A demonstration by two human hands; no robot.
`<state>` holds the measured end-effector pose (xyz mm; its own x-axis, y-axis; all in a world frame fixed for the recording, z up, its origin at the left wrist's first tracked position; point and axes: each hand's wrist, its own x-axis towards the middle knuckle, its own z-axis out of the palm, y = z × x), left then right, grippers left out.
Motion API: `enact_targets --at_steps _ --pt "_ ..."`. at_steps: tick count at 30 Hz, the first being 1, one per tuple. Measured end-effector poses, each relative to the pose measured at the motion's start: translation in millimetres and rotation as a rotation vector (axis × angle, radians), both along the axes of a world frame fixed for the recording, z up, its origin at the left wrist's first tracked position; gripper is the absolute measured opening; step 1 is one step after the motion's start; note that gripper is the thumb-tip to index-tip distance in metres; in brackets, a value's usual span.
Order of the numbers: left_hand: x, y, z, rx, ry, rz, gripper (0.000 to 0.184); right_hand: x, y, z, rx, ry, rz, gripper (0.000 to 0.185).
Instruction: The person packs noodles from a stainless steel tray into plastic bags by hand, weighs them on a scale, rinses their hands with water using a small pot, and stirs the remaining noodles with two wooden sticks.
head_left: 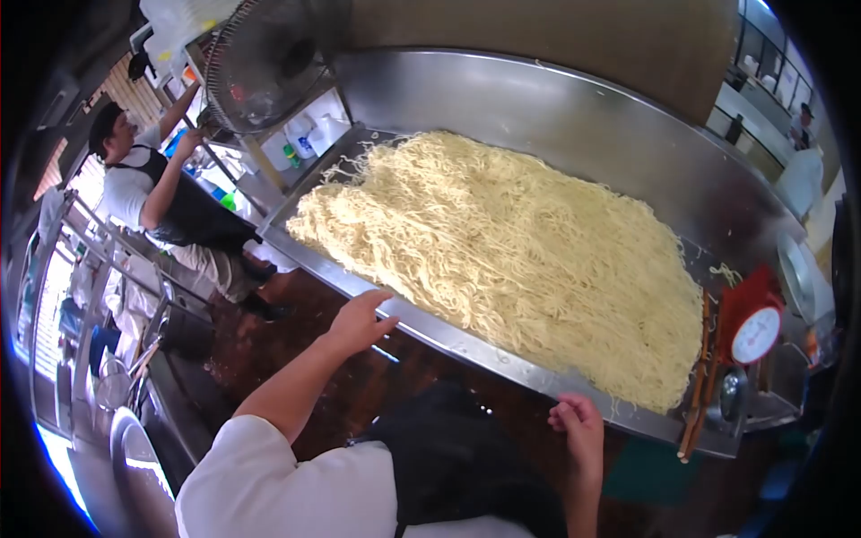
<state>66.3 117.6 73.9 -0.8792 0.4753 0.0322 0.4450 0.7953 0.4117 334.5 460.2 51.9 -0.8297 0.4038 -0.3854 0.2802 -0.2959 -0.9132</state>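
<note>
A big heap of pale yellow noodles [502, 260] covers most of a wide stainless steel tray [466, 345] in front of me. At the tray's near rim, toward its left part, is my left hand [360, 321], with its fingers apart and nothing in them. My right hand [578, 417] is by the same rim further right, its fingers curled in and no object showing in them. Long wooden sticks [697, 403] lie across the tray's right end, beside the noodles.
A red dial scale [756, 334] stands at the tray's right end, near a metal bowl [733, 393]. A large fan [269, 67] is at the back left. Left of the tray stands another person [175, 197] in a dark apron, arms raised toward a shelf. A metal rack [117, 242] is further left.
</note>
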Motion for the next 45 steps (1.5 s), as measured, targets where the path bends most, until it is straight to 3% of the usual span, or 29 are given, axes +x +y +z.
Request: enact_targets --at_steps 28,35,37,45 --pt "-9.0 26.4 5.7 -0.023 0.003 -0.061 0.048 12.6 11.3 -1.3 -0.011 -0.011 -0.051 0.017" --pt "-5.8 36.8 14.0 0.059 -0.148 0.002 0.051 14.4 10.0 -22.0 -0.029 0.027 -0.042 0.022" --pt "-13.6 31.8 -8.3 0.082 -0.088 -0.034 0.047 13.6 10.6 -33.3 0.036 0.042 -0.012 0.026" --pt "-8.6 48.5 -16.8 0.034 -0.107 -0.133 0.042 13.4 14.4 -6.1 0.091 0.013 0.026 0.029"
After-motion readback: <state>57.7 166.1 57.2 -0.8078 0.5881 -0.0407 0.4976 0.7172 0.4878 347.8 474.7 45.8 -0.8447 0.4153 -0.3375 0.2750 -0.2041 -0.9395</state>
